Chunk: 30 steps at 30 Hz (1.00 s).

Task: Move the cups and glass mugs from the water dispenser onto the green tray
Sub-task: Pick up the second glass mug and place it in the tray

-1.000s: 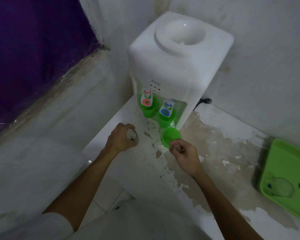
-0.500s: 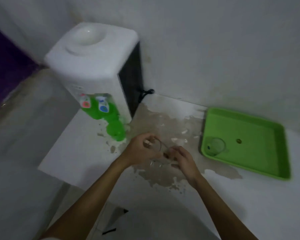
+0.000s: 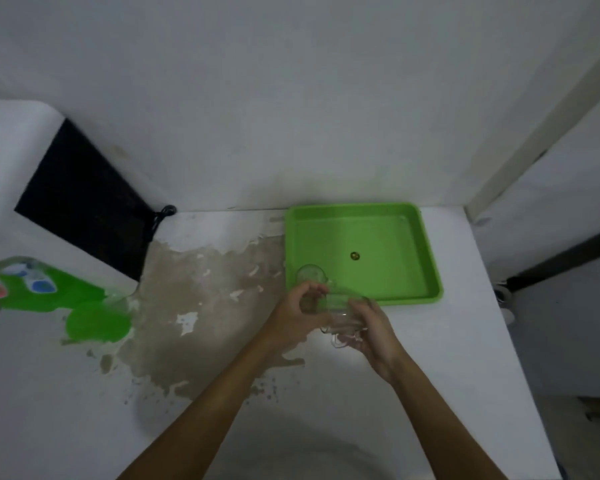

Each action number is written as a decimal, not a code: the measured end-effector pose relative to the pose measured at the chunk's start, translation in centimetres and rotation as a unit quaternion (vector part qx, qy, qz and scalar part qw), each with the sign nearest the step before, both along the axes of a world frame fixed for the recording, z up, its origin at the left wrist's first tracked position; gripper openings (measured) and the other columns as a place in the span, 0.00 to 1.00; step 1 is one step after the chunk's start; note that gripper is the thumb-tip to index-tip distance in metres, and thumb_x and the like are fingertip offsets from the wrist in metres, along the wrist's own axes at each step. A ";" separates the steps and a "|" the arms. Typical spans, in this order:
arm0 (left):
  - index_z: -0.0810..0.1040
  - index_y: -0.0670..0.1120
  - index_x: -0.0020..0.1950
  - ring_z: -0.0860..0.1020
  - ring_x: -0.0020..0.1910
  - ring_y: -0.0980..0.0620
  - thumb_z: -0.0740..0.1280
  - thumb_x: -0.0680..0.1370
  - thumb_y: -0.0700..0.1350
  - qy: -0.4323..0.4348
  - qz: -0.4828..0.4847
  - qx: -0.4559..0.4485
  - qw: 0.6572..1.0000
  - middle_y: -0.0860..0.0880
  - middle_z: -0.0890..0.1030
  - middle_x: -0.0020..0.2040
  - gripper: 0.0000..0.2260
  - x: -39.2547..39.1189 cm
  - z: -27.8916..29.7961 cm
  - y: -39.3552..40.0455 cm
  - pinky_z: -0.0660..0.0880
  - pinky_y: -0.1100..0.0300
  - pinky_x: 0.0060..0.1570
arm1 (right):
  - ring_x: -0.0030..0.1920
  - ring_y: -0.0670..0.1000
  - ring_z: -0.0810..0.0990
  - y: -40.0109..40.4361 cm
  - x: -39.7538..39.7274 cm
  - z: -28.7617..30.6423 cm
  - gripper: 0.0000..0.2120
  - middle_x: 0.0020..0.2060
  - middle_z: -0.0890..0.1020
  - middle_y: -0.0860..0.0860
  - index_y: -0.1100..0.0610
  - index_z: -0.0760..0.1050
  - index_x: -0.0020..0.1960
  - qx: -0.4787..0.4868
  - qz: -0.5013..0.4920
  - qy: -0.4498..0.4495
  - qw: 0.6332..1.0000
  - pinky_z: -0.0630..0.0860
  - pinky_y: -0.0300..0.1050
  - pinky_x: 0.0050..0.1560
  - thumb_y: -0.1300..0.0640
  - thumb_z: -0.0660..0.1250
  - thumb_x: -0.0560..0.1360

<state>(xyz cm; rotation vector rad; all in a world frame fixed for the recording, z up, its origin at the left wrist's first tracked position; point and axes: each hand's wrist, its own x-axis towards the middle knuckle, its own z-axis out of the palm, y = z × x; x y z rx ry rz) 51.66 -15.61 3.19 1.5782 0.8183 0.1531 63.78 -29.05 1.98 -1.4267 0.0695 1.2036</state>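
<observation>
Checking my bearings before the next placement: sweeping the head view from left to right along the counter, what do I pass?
Water dispenser → green cup → left hand → glass mug held by both hands → right hand → far rim of the green tray.

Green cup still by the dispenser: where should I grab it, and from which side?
The green cup looks blurred, apparently tilted under the taps of the water dispenser. Likely best: pinch its side wall near the rim, coming from the front right, since the dispenser body blocks the back and left.
</observation>
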 end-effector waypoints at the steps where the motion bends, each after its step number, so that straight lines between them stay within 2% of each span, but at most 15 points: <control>1: 0.80 0.61 0.51 0.81 0.53 0.56 0.79 0.67 0.47 0.005 0.004 0.024 1.000 0.56 0.81 0.56 0.17 0.6 -0.2 0.0 0.80 0.56 0.52 | 0.47 0.56 0.85 -0.1 1.0 -0.1 0.20 0.57 0.82 0.63 0.58 0.70 0.65 -0.019 -0.001 -0.034 0.999 0.81 0.52 0.44 0.52 0.68 0.77; 4: 0.78 0.60 0.51 0.76 0.56 0.56 0.76 0.69 0.48 0.045 0.008 0.155 0.987 0.55 0.76 0.58 0.14 2.2 -0.8 0.6 0.73 0.62 0.54 | 0.52 0.56 0.82 0.1 4.0 -0.6 0.25 0.62 0.77 0.54 0.51 0.69 0.66 -0.067 0.005 -0.152 0.986 0.81 0.52 0.46 0.50 0.74 0.73; 6: 0.78 0.57 0.52 0.74 0.57 0.55 0.75 0.71 0.46 0.077 -0.009 0.217 0.973 0.54 0.73 0.58 0.13 3.2 -1.4 1.4 0.71 0.62 0.55 | 0.55 0.53 0.78 0.3 6.1 -1.0 0.25 0.59 0.76 0.50 0.51 0.70 0.64 -0.077 0.010 -0.242 0.967 0.79 0.52 0.55 0.52 0.76 0.71; 7: 0.78 0.55 0.53 0.73 0.57 0.55 0.74 0.72 0.46 0.089 -0.019 0.239 0.967 0.53 0.73 0.57 0.12 3.7 -1.7 1.8 0.70 0.61 0.55 | 0.55 0.52 0.76 0.4 7.2 -1.2 0.25 0.58 0.76 0.51 0.53 0.71 0.63 -0.085 0.020 -0.291 0.953 0.77 0.51 0.58 0.53 0.77 0.71; 10: 0.80 0.51 0.54 0.72 0.57 0.54 0.75 0.72 0.47 0.122 -0.048 0.287 0.949 0.51 0.72 0.58 0.12 4.9 -2.8 2.8 0.71 0.59 0.57 | 0.54 0.52 0.74 0.4 9.9 -2.1 0.30 0.56 0.75 0.54 0.54 0.70 0.65 -0.135 0.059 -0.418 0.896 0.74 0.48 0.55 0.54 0.79 0.68; 12: 0.81 0.50 0.54 0.72 0.58 0.51 0.75 0.72 0.46 0.135 -0.057 0.311 0.939 0.49 0.73 0.58 0.12 5.5 -3.5 3.4 0.73 0.56 0.59 | 0.54 0.54 0.75 0.2 11.1 -2.8 0.32 0.57 0.73 0.55 0.53 0.69 0.67 -0.186 0.064 -0.461 0.865 0.73 0.48 0.55 0.57 0.79 0.67; 14: 0.82 0.50 0.52 0.72 0.57 0.51 0.76 0.72 0.47 0.142 -0.052 0.313 0.938 0.49 0.74 0.57 0.10 5.9 -3.8 3.8 0.73 0.56 0.58 | 0.55 0.60 0.77 -0.2 12.0 -3.5 0.33 0.58 0.74 0.59 0.52 0.69 0.67 -0.232 0.060 -0.501 0.831 0.77 0.53 0.56 0.60 0.79 0.66; 16: 0.82 0.51 0.51 0.71 0.56 0.52 0.76 0.71 0.48 0.144 -0.047 0.310 0.938 0.50 0.74 0.56 0.10 6.1 -4.2 4.2 0.72 0.58 0.56 | 0.55 0.64 0.78 -0.7 12.9 -4.4 0.33 0.60 0.73 0.61 0.52 0.68 0.68 -0.263 0.065 -0.521 0.810 0.78 0.61 0.57 0.61 0.78 0.66; 18: 0.82 0.52 0.50 0.71 0.55 0.53 0.77 0.70 0.49 0.144 -0.047 0.307 0.939 0.50 0.74 0.55 0.10 6.1 -4.4 4.4 0.72 0.59 0.55 | 0.56 0.65 0.78 -1.0 13.4 -5.0 0.34 0.62 0.73 0.62 0.51 0.67 0.68 -0.281 0.078 -0.520 0.803 0.78 0.65 0.57 0.61 0.77 0.67; 26: 0.83 0.51 0.50 0.72 0.53 0.53 0.76 0.70 0.49 0.119 -0.037 0.308 0.943 0.51 0.74 0.53 0.10 5.8 -4.9 4.4 0.73 0.58 0.53 | 0.62 0.66 0.75 -0.6 13.2 -5.6 0.35 0.65 0.72 0.62 0.54 0.67 0.71 -0.295 0.113 -0.529 0.788 0.77 0.63 0.60 0.62 0.76 0.68; 28: 0.83 0.51 0.51 0.73 0.54 0.53 0.76 0.70 0.48 0.112 -0.044 0.297 0.947 0.51 0.74 0.54 0.11 5.6 -4.7 4.5 0.73 0.58 0.55 | 0.62 0.68 0.74 -0.8 13.2 -5.3 0.37 0.66 0.71 0.64 0.55 0.66 0.72 -0.288 0.128 -0.526 0.790 0.75 0.64 0.62 0.63 0.77 0.67; 30: 0.82 0.50 0.54 0.73 0.56 0.52 0.76 0.71 0.46 0.104 -0.059 0.277 0.953 0.49 0.74 0.58 0.13 5.0 -4.5 4.5 0.72 0.58 0.57 | 0.62 0.70 0.73 -1.0 13.0 -5.0 0.39 0.66 0.69 0.67 0.59 0.65 0.72 -0.288 0.136 -0.545 0.776 0.74 0.65 0.62 0.62 0.78 0.65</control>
